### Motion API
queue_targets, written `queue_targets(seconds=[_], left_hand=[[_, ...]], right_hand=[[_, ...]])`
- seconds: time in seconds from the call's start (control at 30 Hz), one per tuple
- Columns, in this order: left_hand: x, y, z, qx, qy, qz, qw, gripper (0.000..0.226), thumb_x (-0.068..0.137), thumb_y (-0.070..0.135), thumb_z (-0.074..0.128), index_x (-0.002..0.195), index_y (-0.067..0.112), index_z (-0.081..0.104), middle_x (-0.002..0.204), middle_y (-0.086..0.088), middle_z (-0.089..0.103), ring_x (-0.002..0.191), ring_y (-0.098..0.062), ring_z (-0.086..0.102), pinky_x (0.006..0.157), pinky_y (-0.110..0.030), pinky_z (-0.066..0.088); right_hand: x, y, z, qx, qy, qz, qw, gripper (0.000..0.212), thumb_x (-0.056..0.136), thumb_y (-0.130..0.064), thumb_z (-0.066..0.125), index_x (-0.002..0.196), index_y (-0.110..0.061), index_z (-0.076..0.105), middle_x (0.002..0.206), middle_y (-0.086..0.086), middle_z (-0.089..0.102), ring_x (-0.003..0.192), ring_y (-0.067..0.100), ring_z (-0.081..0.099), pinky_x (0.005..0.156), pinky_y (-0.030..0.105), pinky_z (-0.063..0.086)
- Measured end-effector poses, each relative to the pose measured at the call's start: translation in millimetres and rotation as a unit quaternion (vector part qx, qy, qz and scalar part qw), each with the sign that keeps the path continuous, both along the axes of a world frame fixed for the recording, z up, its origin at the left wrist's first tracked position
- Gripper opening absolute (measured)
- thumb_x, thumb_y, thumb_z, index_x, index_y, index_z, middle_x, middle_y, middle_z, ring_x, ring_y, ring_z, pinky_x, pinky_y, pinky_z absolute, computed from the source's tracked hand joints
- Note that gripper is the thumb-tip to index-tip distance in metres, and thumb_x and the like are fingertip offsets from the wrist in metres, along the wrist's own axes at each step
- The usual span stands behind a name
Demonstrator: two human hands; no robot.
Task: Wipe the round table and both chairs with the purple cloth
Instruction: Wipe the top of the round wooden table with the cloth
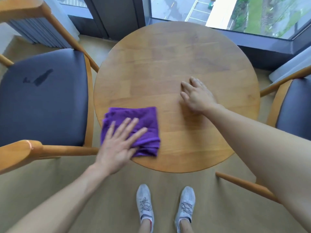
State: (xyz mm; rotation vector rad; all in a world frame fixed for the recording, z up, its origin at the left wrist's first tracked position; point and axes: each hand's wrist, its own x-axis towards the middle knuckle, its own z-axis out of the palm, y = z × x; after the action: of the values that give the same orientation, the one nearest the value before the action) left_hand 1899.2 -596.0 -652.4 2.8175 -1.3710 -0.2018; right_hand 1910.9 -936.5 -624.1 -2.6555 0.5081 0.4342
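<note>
Here, a tan floor [42, 174] spreads under everything, and a window [235, 12] runs along the far side with dark frames and a view down to pavement and grass. The round table [185, 64] stands in the middle, its wooden top pale and bare across the far half. The left chair [43, 101] sits just beside the table's left edge; its dark padded seat carries a darker smudge near the back, and its wooden arms reach toward the table on both the near and far sides. The right chair [292, 108] shows only partly at the frame's right edge, with a dark seat and wooden arms, also close to the table rim. A ribbed grey radiator [38, 32] stands behind the left chair.

The purple cloth [144, 121] lies folded in a rough square on the near-left part of the tabletop, its lower left corner reaching to the table's edge. The left hand [117, 145] presses flat on the cloth's near-left portion, fingers straight and spread, the palm overhanging the rim. The right hand [196, 96] rests on the bare wood near the table's middle, well apart from the cloth, fingers relaxed and slightly parted, gripping nothing. Two grey laced shoes [165, 202] stand on the floor just short of the table's near edge.
</note>
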Motion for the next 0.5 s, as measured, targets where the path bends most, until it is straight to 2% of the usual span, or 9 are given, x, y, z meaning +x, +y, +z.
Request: queue_targets(seconds=[0.1, 0.2, 0.23, 0.3, 0.43, 0.5], left_hand=[[-9, -4, 0, -0.003, 0.006, 0.179, 0.984, 0.061, 0.093, 0.046, 0.037, 0.153, 0.036, 0.033, 0.165, -0.001, 0.021, 0.153, -0.024, 0.017, 0.119, -0.060, 0.015], [-61, -70, -5, -0.032, -0.006, 0.314, 0.949, 0.062, 0.091, 0.041, 0.044, 0.152, 0.032, 0.039, 0.164, -0.007, 0.025, 0.151, -0.031, 0.022, 0.116, -0.064, 0.020], [-77, -98, -4, -0.047, 0.006, 0.319, 0.947, 0.063, 0.090, 0.041, 0.047, 0.151, 0.032, 0.039, 0.163, -0.007, 0.026, 0.150, -0.031, 0.023, 0.115, -0.064, 0.021], [-101, -156, 0, -0.069, 0.020, 0.267, 0.961, 0.065, 0.087, 0.041, 0.051, 0.151, 0.034, 0.039, 0.164, -0.006, 0.025, 0.151, -0.031, 0.022, 0.116, -0.063, 0.020], [-109, -242, 18, -0.079, 0.112, 0.145, 0.980, 0.063, 0.092, 0.051, 0.047, 0.152, 0.037, 0.034, 0.166, -0.002, 0.016, 0.154, -0.024, 0.008, 0.121, -0.057, 0.005], [-89, -245, 29, -0.150, 0.185, 0.124, 0.963, 0.060, 0.091, 0.052, 0.046, 0.147, 0.032, 0.044, 0.161, 0.001, 0.031, 0.150, -0.018, 0.024, 0.121, -0.049, 0.018]], right_hand=[[-4, -8, 4, 0.022, -0.023, 0.012, 0.999, 0.049, 0.103, -0.039, 0.038, 0.150, -0.024, 0.036, 0.163, 0.010, 0.019, 0.151, 0.025, 0.015, 0.122, 0.040, 0.017], [-9, -17, 10, 0.048, -0.024, 0.018, 0.998, 0.049, 0.105, -0.037, 0.036, 0.152, -0.022, 0.035, 0.160, 0.011, 0.027, 0.150, 0.022, 0.022, 0.120, 0.034, 0.022], [-11, -19, 12, 0.058, -0.021, 0.019, 0.998, 0.049, 0.105, -0.037, 0.035, 0.152, -0.022, 0.035, 0.160, 0.010, 0.029, 0.149, 0.020, 0.023, 0.119, 0.035, 0.023], [-17, -23, 17, 0.077, -0.023, 0.020, 0.997, 0.048, 0.106, -0.035, 0.035, 0.152, -0.022, 0.035, 0.157, 0.009, 0.034, 0.148, 0.018, 0.026, 0.118, 0.036, 0.025], [-37, -33, 26, 0.092, -0.033, -0.022, 0.995, 0.047, 0.104, -0.029, 0.041, 0.149, -0.014, 0.040, 0.148, 0.012, 0.045, 0.141, 0.023, 0.036, 0.115, 0.033, 0.028], [-52, -44, 26, 0.038, -0.043, -0.110, 0.992, 0.048, 0.099, -0.029, 0.050, 0.143, -0.011, 0.045, 0.139, 0.017, 0.050, 0.133, 0.031, 0.043, 0.109, 0.038, 0.035]])
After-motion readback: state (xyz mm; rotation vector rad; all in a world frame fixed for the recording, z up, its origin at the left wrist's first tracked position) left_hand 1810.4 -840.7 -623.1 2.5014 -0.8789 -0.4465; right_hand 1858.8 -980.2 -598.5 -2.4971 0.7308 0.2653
